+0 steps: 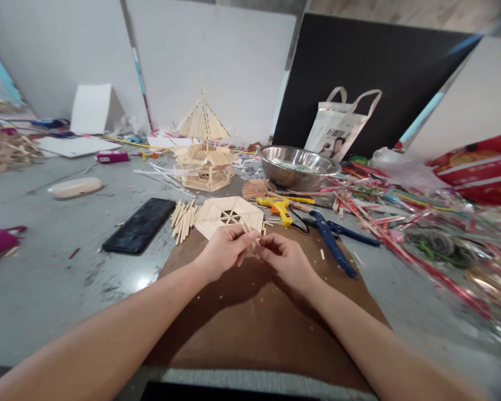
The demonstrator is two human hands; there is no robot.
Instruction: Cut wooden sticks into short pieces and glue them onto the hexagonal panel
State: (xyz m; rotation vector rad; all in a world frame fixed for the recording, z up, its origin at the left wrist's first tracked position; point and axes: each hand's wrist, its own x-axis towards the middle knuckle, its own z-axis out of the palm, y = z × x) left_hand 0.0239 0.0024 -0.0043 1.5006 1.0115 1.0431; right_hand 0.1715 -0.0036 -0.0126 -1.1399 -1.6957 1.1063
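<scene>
Over a brown mat (234, 328), my left hand (229, 248) pinches thin wooden sticks (246, 225) between thumb and fingers. My right hand (286, 259) meets it there, its fingertips closed at the lower end of the sticks. How many sticks are held I cannot make out. Just beyond my hands lies a flat hexagonal panel (209, 217) of pale sticks with an open spoked centre, partly hidden by my left hand. A loose pile of short sticks (183, 220) sits at its left. Behind stands a small stick pavilion (204, 150) with a pointed roof.
A yellow glue gun (279, 209) and blue-handled pliers (334, 245) lie right of the panel. A black phone (140, 225) rests at left. Farther back are a steel bowl (296, 167) and a white bag (338, 128). Tangled strips and wrappers (426, 223) cover the right side.
</scene>
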